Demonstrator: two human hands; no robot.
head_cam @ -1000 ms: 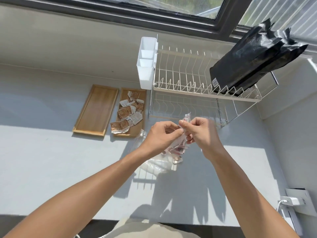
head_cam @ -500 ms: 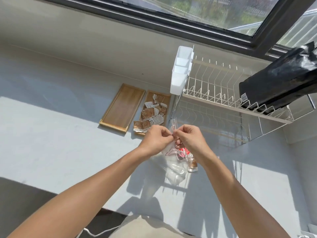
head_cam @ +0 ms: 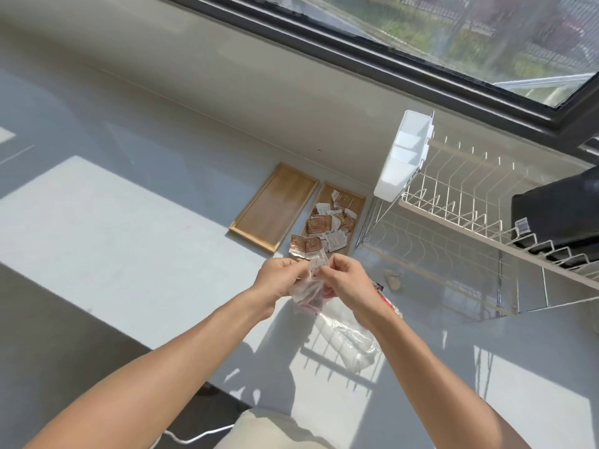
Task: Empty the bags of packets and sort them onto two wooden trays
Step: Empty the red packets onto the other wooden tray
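My left hand (head_cam: 281,277) and my right hand (head_cam: 348,280) both pinch the top edge of a small clear plastic bag (head_cam: 308,294) with red and white packets inside, held above the counter. Behind the hands lie two wooden trays side by side. The left tray (head_cam: 274,207) is bare. The right tray (head_cam: 356,202) carries several brown and white packets (head_cam: 319,226), some hanging over its near end. An empty crumpled clear bag (head_cam: 348,338) lies on the counter under my right forearm, with a red-printed packet (head_cam: 385,301) beside it.
A white wire dish rack (head_cam: 453,205) stands at the right with a white cutlery holder (head_cam: 405,157) on its left end and a black bag (head_cam: 560,212) on top. A small brown packet (head_cam: 393,279) lies under the rack. A window runs along the back wall.
The view has swung left and down, so the trays and rack sit further right in frame. Both hands stay pinched on the bag's top, closer to the trays.
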